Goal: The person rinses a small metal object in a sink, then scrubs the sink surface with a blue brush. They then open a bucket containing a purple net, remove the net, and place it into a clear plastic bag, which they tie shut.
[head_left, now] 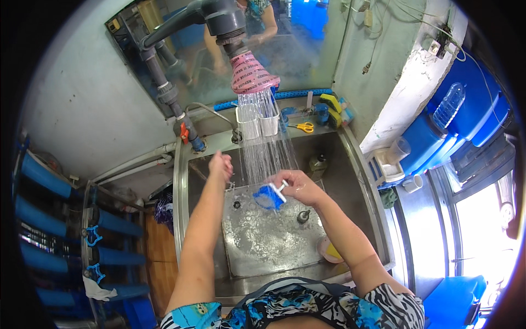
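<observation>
My right hand (300, 186) pinches a blue and white plastic piece (269, 197) by its white T-shaped end. The blue, rounded part points left, just below the falling water (263, 148); its exact kind I cannot make out. Left of the stream, my left hand (221, 166) is raised with its fingers curled closed. Whatever it may hold is hidden. Water pours from a wide outlet wrapped in pink printed tape (253, 74) into the stainless steel sink (257, 236) beneath both hands.
On the sink's back ledge are white containers (268, 123), yellow-handled scissors (304, 127) and sponges (331, 104). Dark bottles (318, 163) stand in the sink, with a pink bowl (327, 249) at the right. A grey pipe with a red-handled valve (184, 132) rises at the left.
</observation>
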Tool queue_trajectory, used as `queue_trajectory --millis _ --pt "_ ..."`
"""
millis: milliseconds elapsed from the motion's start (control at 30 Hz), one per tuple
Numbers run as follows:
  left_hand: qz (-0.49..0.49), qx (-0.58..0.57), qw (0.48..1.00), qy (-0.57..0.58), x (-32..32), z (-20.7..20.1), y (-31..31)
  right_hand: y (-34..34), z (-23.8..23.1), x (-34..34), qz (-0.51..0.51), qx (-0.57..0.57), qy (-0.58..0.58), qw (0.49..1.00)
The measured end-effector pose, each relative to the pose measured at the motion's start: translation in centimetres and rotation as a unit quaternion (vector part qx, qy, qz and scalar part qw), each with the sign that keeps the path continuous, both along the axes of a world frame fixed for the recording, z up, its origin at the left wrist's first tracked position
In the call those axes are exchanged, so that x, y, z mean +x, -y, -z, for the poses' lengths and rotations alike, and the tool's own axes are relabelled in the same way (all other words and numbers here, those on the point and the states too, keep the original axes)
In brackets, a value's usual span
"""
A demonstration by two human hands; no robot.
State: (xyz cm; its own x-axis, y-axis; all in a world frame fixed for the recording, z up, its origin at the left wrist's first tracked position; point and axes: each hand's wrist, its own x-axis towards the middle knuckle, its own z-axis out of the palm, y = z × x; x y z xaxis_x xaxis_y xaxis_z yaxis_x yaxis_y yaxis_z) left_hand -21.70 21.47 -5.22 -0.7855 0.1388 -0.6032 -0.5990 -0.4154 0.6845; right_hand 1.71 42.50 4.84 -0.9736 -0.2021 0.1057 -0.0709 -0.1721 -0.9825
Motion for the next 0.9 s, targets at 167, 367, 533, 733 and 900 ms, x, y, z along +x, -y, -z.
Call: queue_trajectory --millis 167,367,533,733,900 --pt "-0.070 0.022 0.997 0.001 -7.7 -4.9 5.4 0.0 -0.7 -0.3 -0.014 0.093 0.022 0.995" --pt "-0.160 0.160 0.973 0.040 -10.9 -7.4 7.5 -3.9 -0.3 0.9 0.070 -0.064 0.163 0.982" --pt "-0.127 -0.108 0.974 -0.150 -10.9 -5.0 7.3 -8.0 2.0 2.9 0.130 -0.094 0.138 0.977" --pt "-0.072 -0.627 0.742 -0.227 -8.5 -5.4 7.1 -10.9 12.7 5.4 0.296 0.494 0.134 0.806" --pt "-0.024 -0.641 0.729 -0.237 -6.4 -7.1 7.4 -11.9 17.0 7.7 0.359 0.460 0.175 0.793"
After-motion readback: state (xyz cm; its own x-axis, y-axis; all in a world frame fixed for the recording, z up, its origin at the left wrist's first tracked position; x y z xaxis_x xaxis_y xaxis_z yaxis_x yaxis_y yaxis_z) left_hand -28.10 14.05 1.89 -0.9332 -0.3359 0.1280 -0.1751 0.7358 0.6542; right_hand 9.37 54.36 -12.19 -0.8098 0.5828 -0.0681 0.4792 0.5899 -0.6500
